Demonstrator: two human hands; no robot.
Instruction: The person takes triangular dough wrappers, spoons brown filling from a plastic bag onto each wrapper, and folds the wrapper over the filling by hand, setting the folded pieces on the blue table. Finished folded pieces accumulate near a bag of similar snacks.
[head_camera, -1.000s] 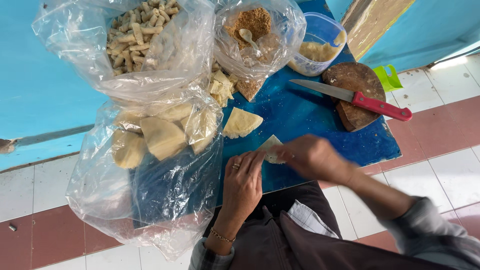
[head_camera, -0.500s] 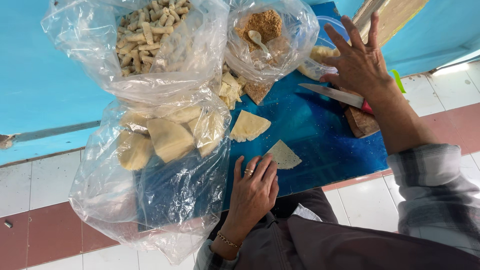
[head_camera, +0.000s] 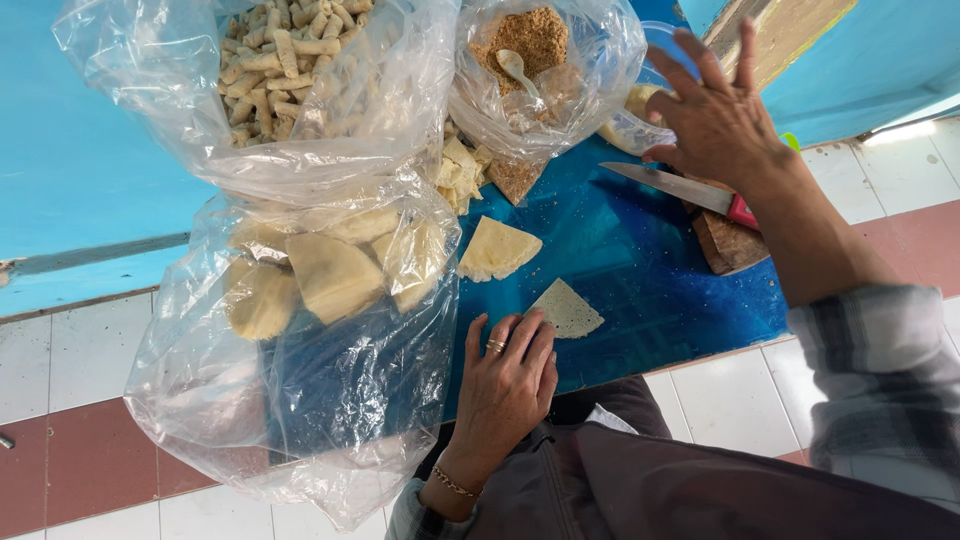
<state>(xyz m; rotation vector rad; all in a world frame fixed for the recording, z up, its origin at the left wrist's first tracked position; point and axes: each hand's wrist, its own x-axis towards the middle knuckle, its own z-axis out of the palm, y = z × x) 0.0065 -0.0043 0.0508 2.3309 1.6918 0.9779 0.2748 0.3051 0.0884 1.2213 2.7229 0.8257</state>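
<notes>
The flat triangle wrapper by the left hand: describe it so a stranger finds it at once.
On the blue board, look just past the left hand's fingertips. The wrapper lies there flat, thin and pale, unlike the thicker folded piece above it.

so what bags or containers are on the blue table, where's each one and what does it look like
Clear plastic bag of pale stick-shaped pieces: top left, bulging.
Clear plastic bag of flat pale triangular pieces: below it, left of the left hand, spilling over the table edge.
Clear plastic bag of brown crumbs with a spoon: top centre.
Clear plastic tub: partly hidden behind the right hand.
No labels, signs or screens visible.
</notes>
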